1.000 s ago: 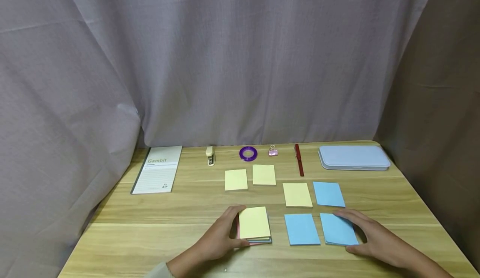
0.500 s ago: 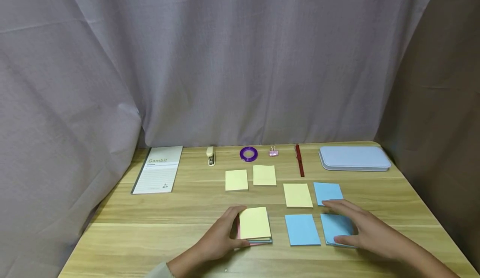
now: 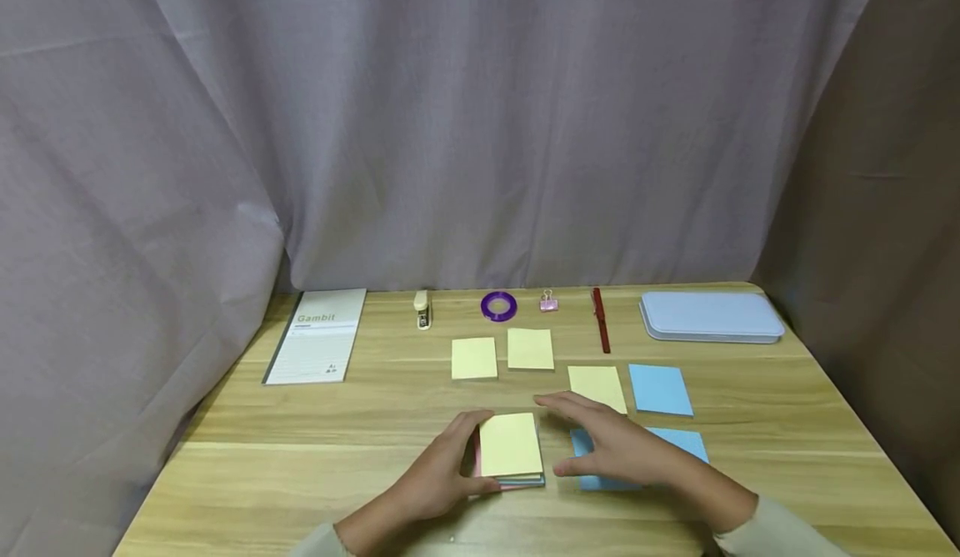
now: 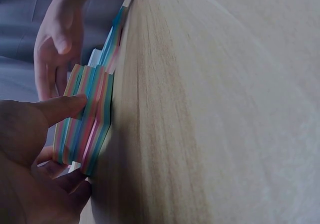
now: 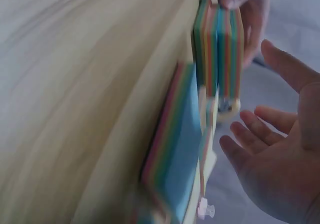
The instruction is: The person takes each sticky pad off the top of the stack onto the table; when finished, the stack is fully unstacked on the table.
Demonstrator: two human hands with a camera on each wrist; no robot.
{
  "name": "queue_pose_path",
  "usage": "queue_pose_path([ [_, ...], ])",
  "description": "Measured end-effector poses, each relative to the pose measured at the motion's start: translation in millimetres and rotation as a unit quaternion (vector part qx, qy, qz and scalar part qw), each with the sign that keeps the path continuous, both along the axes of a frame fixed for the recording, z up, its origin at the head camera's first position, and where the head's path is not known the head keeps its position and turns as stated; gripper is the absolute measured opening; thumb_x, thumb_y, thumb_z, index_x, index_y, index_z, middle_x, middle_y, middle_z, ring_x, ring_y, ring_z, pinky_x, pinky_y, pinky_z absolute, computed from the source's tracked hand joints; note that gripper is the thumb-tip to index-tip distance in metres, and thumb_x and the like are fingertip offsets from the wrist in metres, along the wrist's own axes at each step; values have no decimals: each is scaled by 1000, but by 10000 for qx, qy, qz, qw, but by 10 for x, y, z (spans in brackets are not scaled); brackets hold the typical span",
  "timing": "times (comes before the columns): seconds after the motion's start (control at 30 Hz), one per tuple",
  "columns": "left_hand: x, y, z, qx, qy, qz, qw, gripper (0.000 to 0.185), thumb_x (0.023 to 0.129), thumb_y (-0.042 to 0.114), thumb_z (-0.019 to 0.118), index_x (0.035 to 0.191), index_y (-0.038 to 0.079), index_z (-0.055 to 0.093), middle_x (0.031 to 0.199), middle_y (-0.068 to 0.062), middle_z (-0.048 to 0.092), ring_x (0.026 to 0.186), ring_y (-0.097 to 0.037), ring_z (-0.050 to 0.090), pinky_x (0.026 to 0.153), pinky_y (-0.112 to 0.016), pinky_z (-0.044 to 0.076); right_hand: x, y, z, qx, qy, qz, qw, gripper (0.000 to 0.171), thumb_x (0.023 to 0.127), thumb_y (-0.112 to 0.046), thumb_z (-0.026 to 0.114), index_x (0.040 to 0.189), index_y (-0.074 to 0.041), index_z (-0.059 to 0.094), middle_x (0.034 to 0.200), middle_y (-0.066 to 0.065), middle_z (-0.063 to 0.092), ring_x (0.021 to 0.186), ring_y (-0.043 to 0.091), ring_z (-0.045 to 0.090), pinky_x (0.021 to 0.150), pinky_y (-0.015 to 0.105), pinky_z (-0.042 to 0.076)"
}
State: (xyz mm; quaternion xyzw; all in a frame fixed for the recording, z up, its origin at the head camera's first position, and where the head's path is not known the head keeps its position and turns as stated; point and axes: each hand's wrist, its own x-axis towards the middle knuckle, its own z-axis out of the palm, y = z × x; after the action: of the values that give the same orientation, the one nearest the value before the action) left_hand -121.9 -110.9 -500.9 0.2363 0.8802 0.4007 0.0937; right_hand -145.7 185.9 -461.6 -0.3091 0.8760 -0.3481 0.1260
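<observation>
Left hand grips the sticky-note pad — right hand hovers beside it, fingers loose, empty.

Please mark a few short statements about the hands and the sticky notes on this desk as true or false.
1. The left hand grips the multicoloured note stack by its side. True.
2. The right hand pinches a blue note in the air. False: its fingers are spread and hold nothing, above the blue note beside the stack.
3. The top sheet of the stack is yellow. True.
4. The purple tape ring lies between the stapler and the pink binder clip. True.
5. The red pen rests on the pale blue case. False: it lies on the table, apart from the case.
</observation>
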Motion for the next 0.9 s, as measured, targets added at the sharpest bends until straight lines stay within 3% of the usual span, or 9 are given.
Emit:
queue_pose_path([
  [0.17, -2, -10, 15, 50, -62, -77, 9999, 86, 85, 29, 86, 155, 13, 38, 151, 0, 47, 139, -23, 46, 118, -50, 40, -60, -273, -82, -55, -142, 219, 9996, 98, 82, -51, 83, 159, -10, 38, 159, 6, 42, 146, 31, 41, 114, 61, 39],
  [0.37, -1, -18, 6, 65, -108, -81, 9999, 85, 85, 26, 86, 155, 18, 38, 151, 0, 47, 138, -22, 48, 117, -49, 40, -57, -410, -165, -1, -134, 403, 9991, 96, 82, -45, 86, 159, -12, 39, 156, -2, 46, 141, 23, 46, 113, 52, 44],
  [0.6, -1, -19, 5, 42, -72, -111, 9999, 85, 86, 25, 86, 155, 18, 38, 150, 1, 47, 136, -20, 48, 116, -48, 42, -41, -425, -193, -35, 50, 382, 9993, 89, 84, -34, 86, 158, -15, 41, 153, -5, 49, 137, 19, 50, 112, 48, 46],
  [0.9, -1, -8, 13, -20, -141, -40, 9999, 89, 85, 28, 86, 156, 11, 34, 151, -5, 47, 140, -26, 46, 117, -52, 40, -42, -306, -116, 27, -39, 232, 9997, 89, 84, -40, 86, 156, -12, 43, 153, -2, 48, 138, 23, 49, 112, 52, 45],
])
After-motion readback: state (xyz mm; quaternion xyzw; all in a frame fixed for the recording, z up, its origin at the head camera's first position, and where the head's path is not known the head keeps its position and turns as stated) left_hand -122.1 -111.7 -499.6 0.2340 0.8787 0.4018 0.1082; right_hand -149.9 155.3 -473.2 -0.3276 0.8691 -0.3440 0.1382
